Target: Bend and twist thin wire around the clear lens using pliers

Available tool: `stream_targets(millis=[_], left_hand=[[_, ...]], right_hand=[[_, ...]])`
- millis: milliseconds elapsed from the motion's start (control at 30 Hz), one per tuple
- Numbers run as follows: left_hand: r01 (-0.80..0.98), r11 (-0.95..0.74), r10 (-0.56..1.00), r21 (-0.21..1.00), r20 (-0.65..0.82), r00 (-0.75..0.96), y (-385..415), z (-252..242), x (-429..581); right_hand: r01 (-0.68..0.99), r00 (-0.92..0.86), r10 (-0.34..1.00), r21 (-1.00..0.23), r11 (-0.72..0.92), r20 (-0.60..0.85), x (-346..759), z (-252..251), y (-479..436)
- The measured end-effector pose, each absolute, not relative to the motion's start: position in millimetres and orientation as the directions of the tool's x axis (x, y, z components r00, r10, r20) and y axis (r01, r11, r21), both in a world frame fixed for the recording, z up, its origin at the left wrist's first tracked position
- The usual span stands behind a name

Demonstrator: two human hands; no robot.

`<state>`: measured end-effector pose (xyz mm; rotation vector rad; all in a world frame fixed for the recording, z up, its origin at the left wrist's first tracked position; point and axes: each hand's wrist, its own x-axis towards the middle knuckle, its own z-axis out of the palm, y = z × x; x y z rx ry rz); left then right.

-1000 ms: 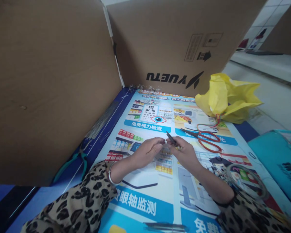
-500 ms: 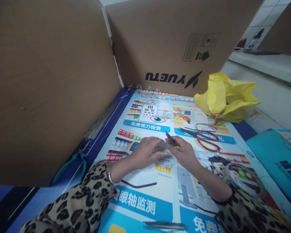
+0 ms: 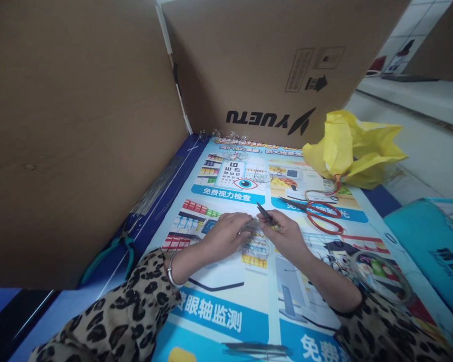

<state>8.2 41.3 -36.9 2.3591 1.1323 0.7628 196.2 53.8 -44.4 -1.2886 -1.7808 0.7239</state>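
My right hand (image 3: 283, 231) is closed around a small dark pair of pliers (image 3: 265, 214), whose narrow jaws point up and to the left. My left hand (image 3: 228, 234), with a silver bangle at its wrist, has its thumb and fingers drawn together on a tangle of thin, clear or silvery wire (image 3: 257, 244). The wire spreads in fine loops between the two hands, just above the printed poster. Its exact shape is too faint to make out. Red-handled scissors (image 3: 324, 216) lie beyond my right hand, with their blades pointing left.
Cardboard panels (image 3: 264, 65) stand at the left and back. A yellow bag-like piece (image 3: 357, 146), a teal box (image 3: 430, 256) and a wire coil (image 3: 381, 276) lie to the right. Teal-handled pliers (image 3: 113, 254) and straight wires (image 3: 158, 186) lie left; dark strips (image 3: 256, 349) lie in front.
My left thumb has moved up toward the fingers, narrowing the gap of that hand and uncovering more of the wire loops. My right hand and its pliers are nearly unmoved.
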Motion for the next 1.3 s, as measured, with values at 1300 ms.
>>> stream_targets(millis=[1300], left_hand=[[0.463,-0.538,0.808,0.704,0.275,0.521,33,-27,13]], right_hand=[[0.486,-0.160,0.943,-0.808,0.334,0.293,197,-49,56]])
